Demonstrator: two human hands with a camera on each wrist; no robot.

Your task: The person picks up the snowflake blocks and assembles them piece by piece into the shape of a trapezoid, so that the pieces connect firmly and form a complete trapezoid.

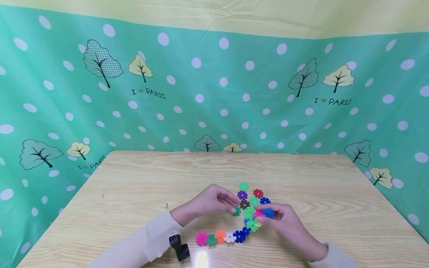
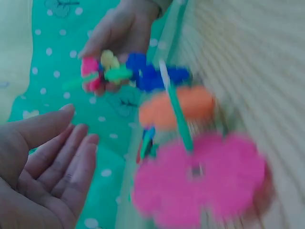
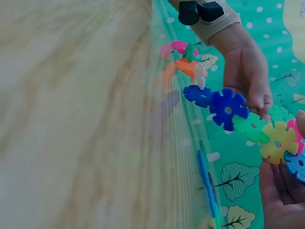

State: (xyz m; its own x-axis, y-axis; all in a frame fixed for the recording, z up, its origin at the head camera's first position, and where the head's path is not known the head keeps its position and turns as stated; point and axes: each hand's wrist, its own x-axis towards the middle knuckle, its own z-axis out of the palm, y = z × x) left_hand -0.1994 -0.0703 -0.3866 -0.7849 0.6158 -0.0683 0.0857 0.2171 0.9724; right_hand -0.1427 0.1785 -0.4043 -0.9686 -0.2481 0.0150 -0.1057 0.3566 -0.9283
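Observation:
A chain of colourful notched plastic discs, snowflake building discs, curves above the table. My right hand (image 1: 285, 221) pinches its right end between thumb and fingers, around a pink disc (image 1: 259, 214) and a blue disc (image 1: 268, 213). From there the chain runs through green and dark blue discs (image 1: 239, 236) to white, orange, teal and a pink end disc (image 1: 202, 239). My left hand (image 1: 214, 201) hovers on the other side, its fingertips near a dark green disc (image 1: 236, 211) in the head view. The left wrist view shows this hand (image 2: 47, 167) with thumb and fingers apart, holding nothing.
Behind the hands, more discs lie on the wooden table (image 1: 151, 171): purple (image 1: 242, 195), brown (image 1: 244, 204), red (image 1: 258, 193) and others. I cannot tell which are joined. A black wrist mount (image 1: 179, 247) is at the left sleeve. Polka-dot cloth (image 1: 218, 93) hangs behind.

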